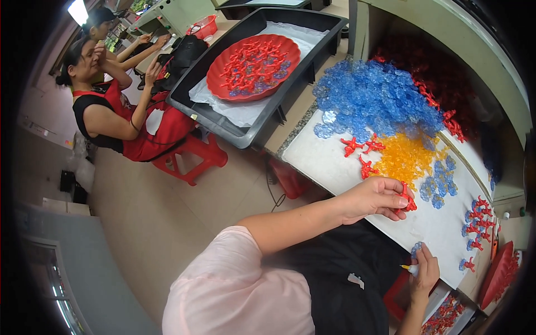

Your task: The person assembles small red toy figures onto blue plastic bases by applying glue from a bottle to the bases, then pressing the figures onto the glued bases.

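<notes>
My left hand (pixel 379 199) is closed on a small red plastic figure (pixel 406 202) above the white work surface (pixel 385 237). At the near edge, my right hand (pixel 425 274) pinches a clear blue flower-shaped piece (pixel 416 249) at its fingertips. That same hand also has a small white glue bottle with a yellow tip (pixel 411 269) in it. Just beyond my left hand lies a heap of yellow clear pieces (pixel 405 159), with a few loose red figures (pixel 368 167) beside it. A small group of blue pieces (pixel 440 183) sits to the right.
A large blue heap (pixel 374 97) covers the far surface, with more red figures (pixel 453 125) behind. Joined red-and-blue pieces (pixel 479 223) stand at the right. A black tray (pixel 254 131) holding a red bowl (pixel 215 84) is at far left; two people (pixel 106 117) sit beyond.
</notes>
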### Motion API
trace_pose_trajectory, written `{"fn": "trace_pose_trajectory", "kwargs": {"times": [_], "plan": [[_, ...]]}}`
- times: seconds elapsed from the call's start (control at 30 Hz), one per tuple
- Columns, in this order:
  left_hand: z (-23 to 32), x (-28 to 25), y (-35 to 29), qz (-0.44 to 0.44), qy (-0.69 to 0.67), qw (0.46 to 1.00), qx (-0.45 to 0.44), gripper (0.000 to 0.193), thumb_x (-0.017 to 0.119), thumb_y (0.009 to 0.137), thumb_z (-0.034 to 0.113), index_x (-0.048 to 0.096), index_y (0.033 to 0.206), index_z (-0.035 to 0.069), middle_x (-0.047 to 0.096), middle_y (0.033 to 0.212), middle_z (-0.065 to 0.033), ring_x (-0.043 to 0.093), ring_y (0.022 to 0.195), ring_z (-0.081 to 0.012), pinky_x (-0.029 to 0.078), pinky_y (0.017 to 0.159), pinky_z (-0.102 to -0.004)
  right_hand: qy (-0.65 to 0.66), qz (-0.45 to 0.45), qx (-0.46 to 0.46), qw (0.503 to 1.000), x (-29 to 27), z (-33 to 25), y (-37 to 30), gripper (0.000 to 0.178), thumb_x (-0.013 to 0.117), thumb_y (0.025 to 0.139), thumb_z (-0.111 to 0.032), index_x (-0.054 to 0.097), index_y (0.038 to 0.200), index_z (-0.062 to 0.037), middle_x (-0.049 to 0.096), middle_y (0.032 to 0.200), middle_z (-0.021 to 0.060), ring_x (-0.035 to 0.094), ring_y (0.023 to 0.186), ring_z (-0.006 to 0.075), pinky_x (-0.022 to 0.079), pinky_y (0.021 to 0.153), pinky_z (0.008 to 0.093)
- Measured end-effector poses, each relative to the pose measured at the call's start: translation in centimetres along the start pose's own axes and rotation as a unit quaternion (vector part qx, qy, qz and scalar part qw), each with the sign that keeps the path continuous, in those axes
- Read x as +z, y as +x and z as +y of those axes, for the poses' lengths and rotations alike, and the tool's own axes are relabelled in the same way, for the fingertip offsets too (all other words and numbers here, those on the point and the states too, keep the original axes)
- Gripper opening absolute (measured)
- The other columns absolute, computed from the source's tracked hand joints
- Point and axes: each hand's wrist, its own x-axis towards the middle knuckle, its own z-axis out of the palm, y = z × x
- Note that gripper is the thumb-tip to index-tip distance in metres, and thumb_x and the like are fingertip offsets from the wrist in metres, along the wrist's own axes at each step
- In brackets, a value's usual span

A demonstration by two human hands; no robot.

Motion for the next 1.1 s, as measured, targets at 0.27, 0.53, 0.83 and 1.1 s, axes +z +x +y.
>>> {"fn": "trace_pose_trajectory", "kwargs": {"times": [0.27, 0.53, 0.83, 1.1], "plan": [[-1.8, 1.4, 1.3, -0.015, 0.022, 0.999, -0.033, 0.022, 0.057, 0.081, 0.013, 0.053, 0.101, 0.002, 0.058, 0.09, -0.0057, 0.058, 0.077, -0.0127, 0.047, 0.07, -0.0235, 0.071, 0.077, 0.089, 0.991, -1.0, -0.8, -2.3, 0.027, 0.057, 0.061, -0.001, 0.059, 0.088, -0.0017, 0.06, 0.091, 0.0169, 0.058, 0.076, 0.0312, 0.046, 0.064, 0.0339], [-2.2, 2.9, 1.3, -0.022, 0.061, 0.994, -0.087, 0.027, 0.056, 0.08, 0.008, 0.051, 0.105, -0.001, 0.059, 0.091, -0.0104, 0.058, 0.075, -0.0134, 0.047, 0.068, -0.0241, 0.408, 0.152, 0.112, 0.893, -2.0, -1.0, 0.4, 0.024, 0.061, 0.069, 0.003, 0.056, 0.093, 0.0001, 0.062, 0.086, 0.0138, 0.06, 0.074, 0.0222, 0.046, 0.064, 0.029], [-3.1, 4.7, 1.3, -0.028, 0.078, 0.99, -0.11, 0.03, 0.056, 0.077, 0.003, 0.05, 0.106, -0.003, 0.059, 0.087, -0.011, 0.058, 0.074, -0.0153, 0.047, 0.069, -0.0247, 0.469, 0.148, 0.126, 0.862, -2.5, -1.5, 1.4, 0.021, 0.063, 0.066, 0.006, 0.058, 0.085, 0.0003, 0.062, 0.083, 0.0152, 0.061, 0.077, 0.0238, 0.048, 0.066, 0.0298], [-3.1, 5.3, 1.2, -0.027, 0.101, 0.989, -0.106, 0.028, 0.058, 0.076, 0.001, 0.051, 0.103, -0.004, 0.06, 0.083, -0.0096, 0.058, 0.071, -0.0132, 0.048, 0.066, -0.0229, 0.487, 0.144, 0.115, 0.854, -2.2, -1.2, 1.4, 0.014, 0.057, 0.071, 0.005, 0.057, 0.085, 0.0024, 0.06, 0.084, 0.0204, 0.06, 0.077, 0.0261, 0.048, 0.067, 0.0321]]}}
